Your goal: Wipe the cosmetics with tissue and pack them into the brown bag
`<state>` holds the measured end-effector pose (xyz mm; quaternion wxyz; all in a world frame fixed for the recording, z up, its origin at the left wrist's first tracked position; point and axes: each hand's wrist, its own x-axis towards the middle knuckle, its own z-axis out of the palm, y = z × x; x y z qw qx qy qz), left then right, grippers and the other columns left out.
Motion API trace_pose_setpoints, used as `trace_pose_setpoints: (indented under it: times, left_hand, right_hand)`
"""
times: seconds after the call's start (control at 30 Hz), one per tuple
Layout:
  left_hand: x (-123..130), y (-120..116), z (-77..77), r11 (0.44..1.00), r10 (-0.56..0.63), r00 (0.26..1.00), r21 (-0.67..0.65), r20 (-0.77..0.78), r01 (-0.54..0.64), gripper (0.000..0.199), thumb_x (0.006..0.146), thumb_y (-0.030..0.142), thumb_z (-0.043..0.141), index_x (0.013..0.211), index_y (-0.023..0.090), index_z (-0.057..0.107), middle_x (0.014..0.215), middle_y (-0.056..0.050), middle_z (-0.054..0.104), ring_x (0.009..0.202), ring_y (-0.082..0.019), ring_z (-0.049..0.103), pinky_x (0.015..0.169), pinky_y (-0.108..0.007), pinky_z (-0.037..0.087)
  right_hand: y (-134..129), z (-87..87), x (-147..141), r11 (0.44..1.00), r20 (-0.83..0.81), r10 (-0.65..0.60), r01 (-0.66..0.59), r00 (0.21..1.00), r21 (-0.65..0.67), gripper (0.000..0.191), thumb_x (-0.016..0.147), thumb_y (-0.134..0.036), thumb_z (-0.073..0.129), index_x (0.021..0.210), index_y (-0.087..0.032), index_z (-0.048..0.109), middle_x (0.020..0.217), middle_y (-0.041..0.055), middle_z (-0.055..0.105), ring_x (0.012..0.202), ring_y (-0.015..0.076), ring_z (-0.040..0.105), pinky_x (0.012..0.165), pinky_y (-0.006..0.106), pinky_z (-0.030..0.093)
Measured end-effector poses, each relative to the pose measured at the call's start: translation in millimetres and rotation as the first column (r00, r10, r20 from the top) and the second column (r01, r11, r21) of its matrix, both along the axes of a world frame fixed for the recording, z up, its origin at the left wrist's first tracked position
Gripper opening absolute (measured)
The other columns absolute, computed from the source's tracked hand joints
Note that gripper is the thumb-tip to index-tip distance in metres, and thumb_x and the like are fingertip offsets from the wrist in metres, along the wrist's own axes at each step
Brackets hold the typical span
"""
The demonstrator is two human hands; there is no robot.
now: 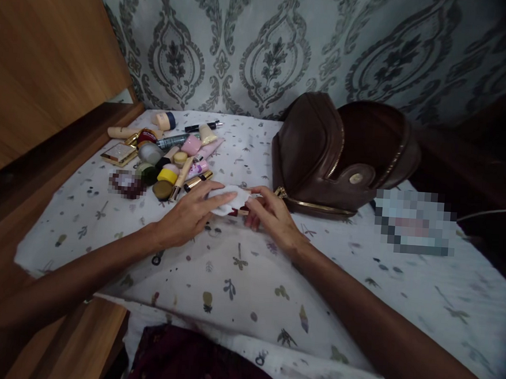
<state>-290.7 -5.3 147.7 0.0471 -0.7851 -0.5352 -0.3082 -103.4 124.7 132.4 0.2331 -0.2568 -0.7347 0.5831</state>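
Note:
My left hand (188,213) is closed on a white wipe (226,201), pressing it with thumb and fingers. Under the wipe's edge shows a small dark red tube with a pale gold end (239,212), perhaps a lip colour. My right hand (273,216) pinches this tube by its pale end, fingers partly hidden. Both hands meet just above the table in the middle of the view. A gold-and-black tube (198,181) lies just beyond my left hand, at the near edge of a pile of cosmetics. The brown bag's zip end is close to my right hand.
Jars, tubes and a glittery compact (119,154) crowd the table's left side, with a yellow-lidded jar (168,175) among them. An unzipped brown leather bag (310,153) stands behind on the right. A blurred-out flat item (415,223) lies beyond it. Patterned cloth (230,269) covers the table.

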Motion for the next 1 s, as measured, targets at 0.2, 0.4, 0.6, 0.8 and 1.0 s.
trace_pose_setpoints:
  times: [0.2, 0.4, 0.6, 0.8, 1.0]
  left_hand:
    - [4, -1, 1.0, 0.998, -0.022, 0.999, 0.05, -0.043, 0.024, 0.056, 0.093, 0.0, 0.038, 0.142, 0.025, 0.048, 0.127, -0.012, 0.053, 0.116, -0.022, 0.053, 0.097, -0.043, 0.05]
    - [9, -1, -1.6, 0.995, -0.041, 0.995, 0.089, -0.088, 0.049, 0.048, 0.094, 0.0, 0.036, 0.133, 0.02, 0.056, 0.125, -0.014, 0.056, 0.116, -0.022, 0.055, 0.097, -0.043, 0.05]
    - [10, -4, 7.1, 0.984, -0.137, 0.987, 0.124, 0.086, 0.126, 0.042, 0.096, 0.003, 0.039, 0.123, 0.023, 0.062, 0.122, -0.01, 0.062, 0.113, -0.019, 0.06, 0.095, -0.039, 0.052]
    - [18, -8, 14.6, 0.978, -0.134, 0.983, 0.175, 0.123, 0.111, 0.041, 0.092, 0.001, 0.044, 0.127, 0.019, 0.057, 0.115, -0.01, 0.064, 0.108, -0.019, 0.061, 0.092, -0.035, 0.052]
    - [20, -4, 25.5, 0.982, 0.113, 0.987, 0.139, 0.115, -0.129, 0.027, 0.089, 0.003, 0.046, 0.109, 0.017, 0.058, 0.107, -0.008, 0.06, 0.103, -0.02, 0.059, 0.09, -0.034, 0.051]
  right_hand:
    - [-1, 3.0, -5, 0.961, -0.033, -0.085, 0.073, 0.996, -0.267, 0.046, 0.08, -0.065, 0.062, 0.087, -0.021, 0.054, 0.055, -0.0032, 0.058, 0.041, 0.0119, 0.054, 0.038, 0.022, 0.038]
    - [2, 10.0, -3, 0.886, -0.102, -0.102, 0.044, 0.99, -0.462, 0.048, 0.074, -0.066, 0.067, 0.08, -0.02, 0.056, 0.056, -0.002, 0.058, 0.04, 0.0103, 0.05, 0.037, 0.021, 0.032]
    - [8, 11.9, 0, 0.846, -0.129, 0.047, -0.108, 0.991, -0.523, 0.045, 0.075, -0.065, 0.063, 0.075, -0.021, 0.058, 0.057, -0.0014, 0.059, 0.044, 0.0115, 0.052, 0.04, 0.022, 0.036]
    - [3, 11.9, 2, 0.828, -0.181, 0.135, -0.211, 0.974, -0.52, 0.038, 0.075, -0.058, 0.067, 0.081, -0.021, 0.059, 0.058, -0.0027, 0.058, 0.048, 0.0122, 0.056, 0.043, 0.022, 0.04]
    - [-1, 13.0, 4, 0.807, -0.268, 0.177, -0.295, 0.947, -0.512, 0.043, 0.072, -0.054, 0.074, 0.096, -0.021, 0.061, 0.071, -0.0001, 0.067, 0.054, 0.0137, 0.063, 0.048, 0.024, 0.046]
